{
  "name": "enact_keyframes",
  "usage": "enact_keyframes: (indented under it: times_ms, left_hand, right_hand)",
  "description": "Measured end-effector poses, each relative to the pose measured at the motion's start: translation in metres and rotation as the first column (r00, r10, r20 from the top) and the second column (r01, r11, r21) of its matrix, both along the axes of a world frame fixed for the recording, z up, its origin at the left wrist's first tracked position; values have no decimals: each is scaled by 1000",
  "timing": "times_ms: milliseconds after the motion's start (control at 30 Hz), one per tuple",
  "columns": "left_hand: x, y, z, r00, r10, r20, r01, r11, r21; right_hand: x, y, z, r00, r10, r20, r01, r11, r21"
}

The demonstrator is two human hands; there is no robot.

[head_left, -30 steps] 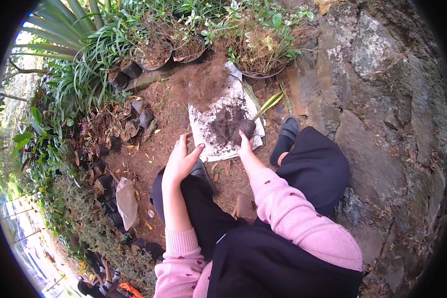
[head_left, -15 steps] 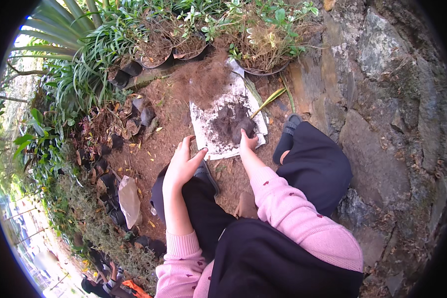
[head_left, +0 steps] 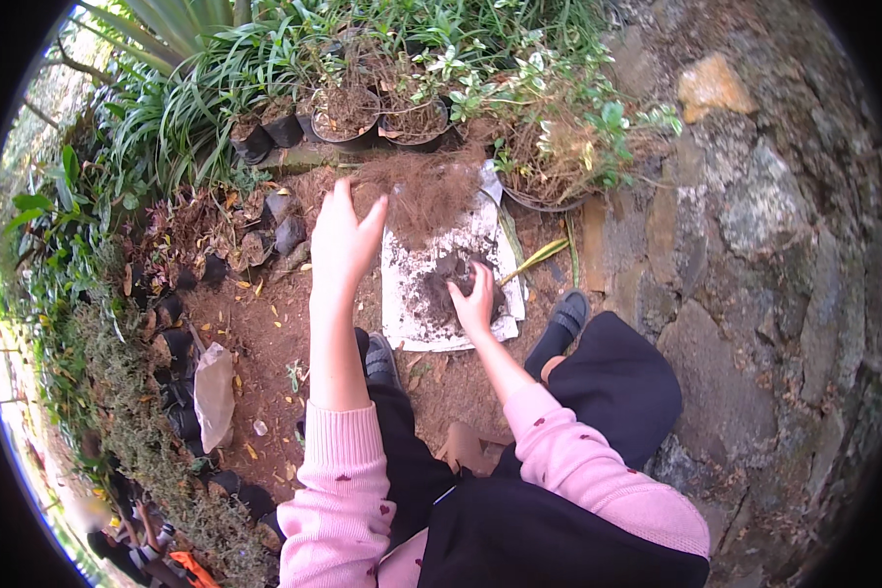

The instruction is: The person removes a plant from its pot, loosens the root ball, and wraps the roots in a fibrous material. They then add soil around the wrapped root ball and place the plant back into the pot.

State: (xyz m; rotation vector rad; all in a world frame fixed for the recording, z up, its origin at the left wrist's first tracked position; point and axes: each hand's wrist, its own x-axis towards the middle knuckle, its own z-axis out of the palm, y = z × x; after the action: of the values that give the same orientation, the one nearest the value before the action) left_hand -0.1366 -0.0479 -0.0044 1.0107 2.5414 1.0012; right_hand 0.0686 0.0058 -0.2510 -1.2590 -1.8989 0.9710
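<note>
My left hand (head_left: 341,240) is raised in front of me, fingers stretched and thumb apart, holding nothing. It is nearest the heap of brown, hair-like fibre (head_left: 426,201) on the far part of a white sheet (head_left: 400,325). On the sheet's nearer part lies dark, crumbly soil (head_left: 446,274). My right hand (head_left: 474,302) reaches down to this soil, thumb and fingers spread and slightly curved over it. Beside that hand, a plant with long yellow-green leaves (head_left: 539,257) lies on its side toward the right; my hand partly covers its dark root end.
Potted plants (head_left: 412,122) line the far side, with a wide pot of dry stems (head_left: 549,186) at the sheet's corner. A stone wall (head_left: 725,372) rises on the right. Small black bags (head_left: 176,343) and a pale plastic bag (head_left: 214,394) lie left. Another person (head_left: 132,549) is at lower left.
My left hand has moved up and away from me, toward the fibre. My right hand has shifted from the plant's root ball onto the soil, its fingers now spread. The view has tilted slightly.
</note>
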Motion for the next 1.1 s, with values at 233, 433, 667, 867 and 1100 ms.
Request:
enact_keyframes:
  times_ms: [233,433,667,867,1100]
  left_hand:
    - [-41,2,1,996,68,-49,-67,998,19]
    - [-62,-8,-15,989,116,-90,-131,973,-187]
    - [-57,2,-18,986,130,-104,-149,966,-210]
    - [-46,-2,-18,997,39,-73,-59,952,-300]
    - [-54,-9,-21,998,41,-50,-58,914,-402]
  right_hand:
    - [-85,154,29,979,58,196,-127,924,362]
    - [-137,227,26,948,-184,262,128,968,216]
    - [-193,147,74,890,253,379,-359,901,242]
    - [-163,158,11,799,66,598,-42,998,-53]
    - [-141,176,-47,818,22,575,96,980,-173]
